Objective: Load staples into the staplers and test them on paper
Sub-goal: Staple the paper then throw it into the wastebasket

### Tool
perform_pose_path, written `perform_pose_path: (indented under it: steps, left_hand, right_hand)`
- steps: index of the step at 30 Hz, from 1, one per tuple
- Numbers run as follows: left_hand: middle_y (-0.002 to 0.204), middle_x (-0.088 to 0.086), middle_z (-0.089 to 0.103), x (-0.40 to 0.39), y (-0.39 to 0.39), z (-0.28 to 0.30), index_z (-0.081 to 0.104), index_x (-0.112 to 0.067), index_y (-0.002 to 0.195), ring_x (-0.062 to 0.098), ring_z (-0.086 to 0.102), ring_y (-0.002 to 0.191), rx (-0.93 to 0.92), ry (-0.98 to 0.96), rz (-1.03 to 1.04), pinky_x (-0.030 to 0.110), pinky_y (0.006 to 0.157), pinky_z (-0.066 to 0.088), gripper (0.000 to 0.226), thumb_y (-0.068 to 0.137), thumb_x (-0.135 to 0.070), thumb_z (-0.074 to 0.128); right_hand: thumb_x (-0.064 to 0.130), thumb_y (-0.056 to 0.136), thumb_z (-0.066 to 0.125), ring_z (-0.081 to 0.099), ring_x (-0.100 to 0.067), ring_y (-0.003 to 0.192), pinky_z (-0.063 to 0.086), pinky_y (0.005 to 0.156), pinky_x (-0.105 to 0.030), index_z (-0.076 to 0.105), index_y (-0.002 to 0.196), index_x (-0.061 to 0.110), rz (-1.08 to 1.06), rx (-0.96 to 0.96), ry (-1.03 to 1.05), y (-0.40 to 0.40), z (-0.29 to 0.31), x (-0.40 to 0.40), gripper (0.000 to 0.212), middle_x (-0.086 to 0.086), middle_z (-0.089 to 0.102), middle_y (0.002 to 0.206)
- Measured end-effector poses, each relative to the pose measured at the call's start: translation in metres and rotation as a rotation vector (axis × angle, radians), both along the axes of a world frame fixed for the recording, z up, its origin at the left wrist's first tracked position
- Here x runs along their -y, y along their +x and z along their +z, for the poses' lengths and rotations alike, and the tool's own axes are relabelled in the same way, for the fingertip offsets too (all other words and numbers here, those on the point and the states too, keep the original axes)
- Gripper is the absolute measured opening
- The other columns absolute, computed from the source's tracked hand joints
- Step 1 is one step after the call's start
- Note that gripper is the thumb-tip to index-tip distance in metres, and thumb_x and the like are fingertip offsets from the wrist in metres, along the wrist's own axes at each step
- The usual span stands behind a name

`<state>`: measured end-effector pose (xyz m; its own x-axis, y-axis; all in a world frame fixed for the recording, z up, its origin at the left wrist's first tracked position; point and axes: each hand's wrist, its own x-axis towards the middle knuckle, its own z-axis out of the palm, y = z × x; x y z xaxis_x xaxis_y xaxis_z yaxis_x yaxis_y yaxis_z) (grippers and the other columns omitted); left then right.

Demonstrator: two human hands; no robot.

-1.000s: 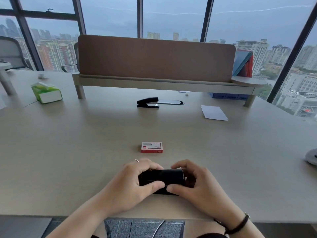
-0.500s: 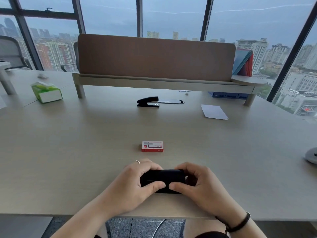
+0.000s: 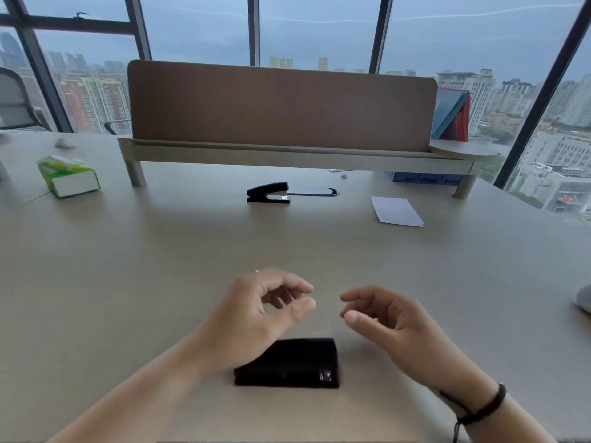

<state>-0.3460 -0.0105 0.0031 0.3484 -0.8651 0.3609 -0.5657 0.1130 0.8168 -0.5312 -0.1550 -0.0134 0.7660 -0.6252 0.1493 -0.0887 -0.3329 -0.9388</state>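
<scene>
Beige tabletop (image 3: 128, 282) is seen beneath both hands: left hand (image 3: 256, 314) and right hand (image 3: 393, 324) are held loosely curled, gripping nothing, above a black rectangular stapler (image 3: 287, 362). Farther off, a second black stapler (image 3: 268, 193) and white paper sheet (image 3: 396, 212) are laid.

Both hands raised, palms turned toward each other, a gap between them. Left hand (image 3: 256, 310): fingers loosely curled, thumb extended toward the fingertips, nothing held; ring on one finger. Right hand (image 3: 388, 321): fingers relaxed, slightly bent, empty; dark band at the wrist. Forearms enter from the lower corners.
</scene>
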Motion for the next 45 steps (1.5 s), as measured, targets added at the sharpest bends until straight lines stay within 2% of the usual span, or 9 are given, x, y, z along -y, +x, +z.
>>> perform_pose_path:
  steps: [4,8,14,18,22,25,28,34,45]
  left_hand:
    - [0.072,-0.009,0.072,0.073,0.003,0.019,0.076,-0.020,0.086,0.002,0.059,0.063,-0.054,0.062,0.024,0.013,0.059,0.046,0.004,0.086,-0.024,0.075]
    - [0.076,-0.009,0.071,0.164,0.010,0.021,0.075,-0.022,0.087,0.006,0.063,0.070,-0.106,0.183,0.067,0.023,0.074,0.052,0.007,0.085,-0.028,0.073]
    - [0.102,-0.002,0.064,0.283,0.015,0.011,0.064,-0.025,0.100,0.020,0.061,0.094,-0.041,0.325,0.097,0.026,0.083,0.047,0.010,0.090,-0.026,0.060]
    - [0.138,0.004,0.057,0.338,0.021,-0.006,0.051,-0.016,0.135,0.022,0.053,0.127,0.193,0.428,0.100,0.028,0.098,0.041,0.048,0.091,-0.032,0.061]
    - [0.141,0.006,0.054,0.371,0.022,-0.020,0.043,-0.016,0.140,0.026,0.051,0.129,0.182,0.444,0.103,0.025,0.087,0.038,0.063,0.088,-0.041,0.066]
    - [0.146,0.005,0.052,0.387,0.023,-0.029,0.040,-0.015,0.144,0.024,0.049,0.133,0.138,0.385,0.128,0.028,0.100,0.040,0.069,0.084,-0.036,0.069]
    - [0.139,0.006,0.058,0.396,0.020,-0.032,0.046,-0.015,0.141,0.023,0.055,0.127,0.054,0.297,0.175,0.035,0.106,0.043,0.067,0.081,-0.028,0.073]
    - [0.113,0.003,0.071,0.405,0.018,-0.030,0.062,-0.013,0.122,0.015,0.067,0.092,-0.154,0.142,0.277,0.026,0.086,0.050,0.046,0.077,-0.011,0.075]
    - [0.096,0.005,0.075,0.398,0.021,-0.028,0.068,-0.010,0.110,0.020,0.071,0.086,-0.375,0.047,0.286,0.035,0.083,0.059,0.036,0.077,0.002,0.074]
  right_hand:
    - [0.029,0.078,0.079,0.062,-0.007,0.066,0.048,0.066,-0.026,0.067,0.102,0.030,-0.166,-0.062,-0.057,0.007,0.008,0.065,0.027,0.002,0.073,0.083]
    - [0.030,0.083,0.075,0.066,-0.011,0.075,0.048,0.062,-0.024,0.064,0.103,0.028,-0.375,-0.186,-0.137,0.020,0.007,0.138,0.024,0.005,0.071,0.087]
    - [0.040,0.086,0.067,0.056,-0.018,0.120,0.042,0.095,-0.031,0.059,0.123,0.023,-0.546,-0.393,-0.335,0.042,-0.004,0.232,0.042,0.004,0.063,0.126]
    - [0.047,0.087,0.060,0.043,-0.019,0.135,0.037,0.108,-0.036,0.051,0.134,0.026,-0.536,-0.504,-0.460,0.053,-0.011,0.268,0.052,0.006,0.052,0.144]
    - [0.058,0.089,0.048,0.043,-0.016,0.136,0.032,0.113,-0.035,0.051,0.136,0.025,-0.516,-0.589,-0.538,0.059,-0.022,0.288,0.057,0.006,0.053,0.144]
    - [0.058,0.091,0.043,0.047,-0.015,0.133,0.032,0.111,-0.033,0.055,0.131,0.024,-0.511,-0.611,-0.602,0.061,-0.026,0.292,0.053,0.005,0.057,0.140]
    - [0.056,0.091,0.043,0.049,-0.016,0.128,0.033,0.109,-0.034,0.057,0.125,0.024,-0.507,-0.617,-0.630,0.062,-0.028,0.294,0.049,0.005,0.059,0.135]
    - [0.057,0.090,0.043,0.050,-0.016,0.127,0.033,0.110,-0.034,0.058,0.122,0.024,-0.507,-0.617,-0.639,0.062,-0.028,0.294,0.048,0.005,0.060,0.132]
    - [0.059,0.088,0.052,0.044,-0.016,0.134,0.033,0.112,-0.035,0.044,0.137,0.028,-0.556,-0.409,-0.536,0.058,-0.019,0.285,0.059,0.008,0.046,0.147]
